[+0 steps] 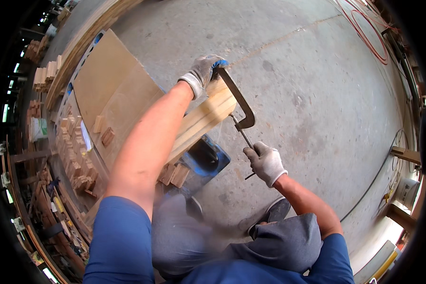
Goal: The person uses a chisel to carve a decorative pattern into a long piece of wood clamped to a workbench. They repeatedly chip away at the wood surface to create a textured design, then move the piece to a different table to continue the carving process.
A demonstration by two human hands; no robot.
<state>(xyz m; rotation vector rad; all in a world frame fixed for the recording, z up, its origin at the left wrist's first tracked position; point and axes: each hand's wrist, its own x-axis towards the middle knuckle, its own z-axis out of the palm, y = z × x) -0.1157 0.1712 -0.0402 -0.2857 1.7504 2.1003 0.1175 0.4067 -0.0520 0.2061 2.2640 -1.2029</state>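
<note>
A metal C-clamp [242, 100] spans the end of a light wooden beam [206, 115], its screw tip at the beam's near side. My left hand [204, 72], in a grey glove with blue on it, is closed around the clamp's far end at the beam's top. In a whitish glove, my right hand [266, 163] grips the clamp's screw near its handle; the thin crossbar pokes out below the fingers. Under the beam is a blue support [221, 166] with a dark hollow. Small wooden blocks [179, 175] rest beside it.
A brown board [113, 78] lies to the left, with stacked small wood pieces [73, 151] beside it. Long planks [64, 83] run along the far left. A red hose [364, 35] lies coiled on the concrete floor [312, 94] at far right. My knees are bent close below the beam.
</note>
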